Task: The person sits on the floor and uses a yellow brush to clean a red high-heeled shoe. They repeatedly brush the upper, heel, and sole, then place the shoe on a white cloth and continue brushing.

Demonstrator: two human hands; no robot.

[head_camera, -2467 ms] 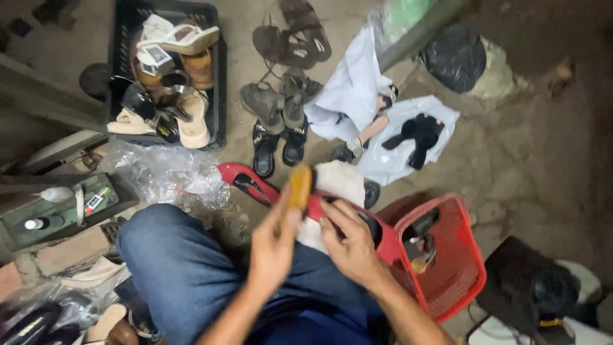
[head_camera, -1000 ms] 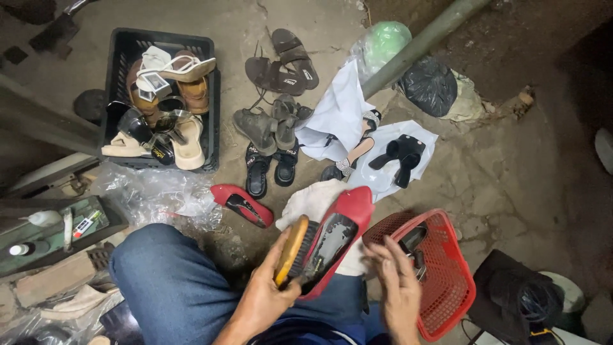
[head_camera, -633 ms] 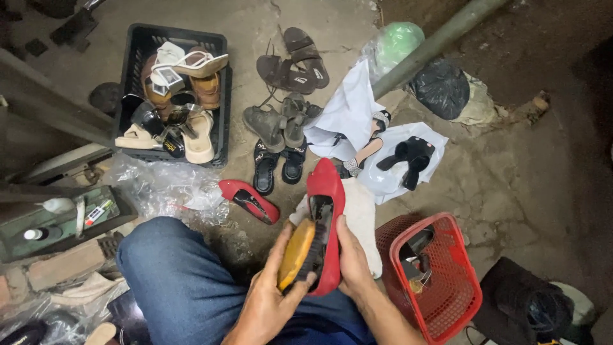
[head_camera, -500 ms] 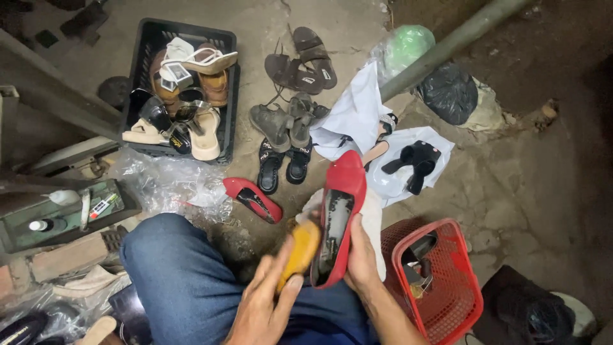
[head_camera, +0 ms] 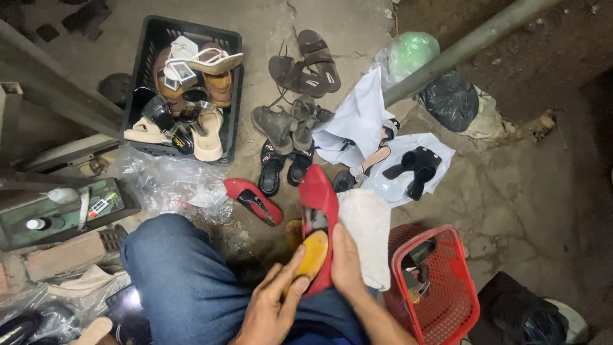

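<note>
Two hands clenched: left hand (head_camera: 271, 310) gripping brush (head_camera: 313, 254), right hand (head_camera: 347, 265) cradling red shoe (head_camera: 319, 201).

Head view, single: worn camera, steeply downward, close over lap and hands (head_camera: 300, 287), floor (head_camera: 511, 191) beyond.

Our cobbler's corner on a rough dirt floor.
Around us lie loose sandals (head_camera: 292, 125), a black crate (head_camera: 232, 96) heaped with shoes, a red basket (head_camera: 447, 300), and crumpled plastic sheeting (head_camera: 163, 182).
</note>
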